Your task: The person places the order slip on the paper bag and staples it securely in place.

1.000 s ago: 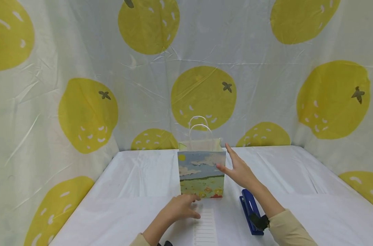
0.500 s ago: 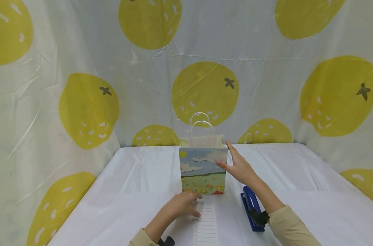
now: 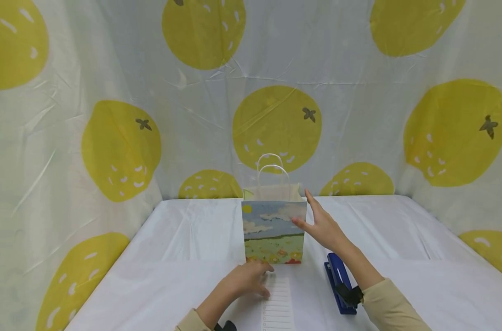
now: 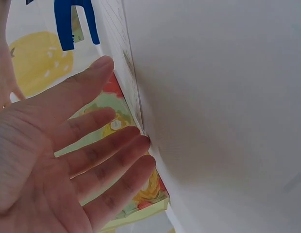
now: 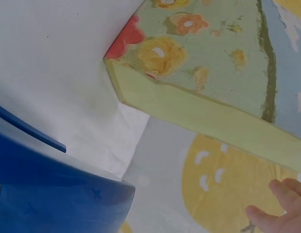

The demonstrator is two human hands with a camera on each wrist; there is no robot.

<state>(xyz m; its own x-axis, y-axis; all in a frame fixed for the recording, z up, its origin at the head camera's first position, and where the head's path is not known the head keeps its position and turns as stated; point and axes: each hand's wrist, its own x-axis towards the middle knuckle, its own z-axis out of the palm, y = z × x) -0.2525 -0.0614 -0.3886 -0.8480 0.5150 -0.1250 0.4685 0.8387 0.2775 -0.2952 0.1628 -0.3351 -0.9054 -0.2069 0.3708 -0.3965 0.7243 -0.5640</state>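
A small paper gift bag (image 3: 273,230) with a painted sky-and-flower scene stands upright mid-table, its white handles raised. My right hand (image 3: 323,227) is at the bag's right side, thumb across the front face and fingers spread, not curled round it. In front of the bag lies a narrow lined paper strip (image 3: 277,305) with small checkboxes. My left hand (image 3: 247,279) is over the strip's far end, by the bag's lower left corner. The left wrist view shows its loosely extended fingers (image 4: 124,179) and a palm with nothing in it.
A blue stapler (image 3: 337,280) lies right of the strip, beneath my right forearm, and looms large in the right wrist view. White cloth covers the table (image 3: 185,239). A curtain (image 3: 354,105) printed with yellow fruit surrounds the back and sides.
The head view has shifted slightly. Both hands, the gift bag, the paper strip and the stapler keep their places relative to each other.
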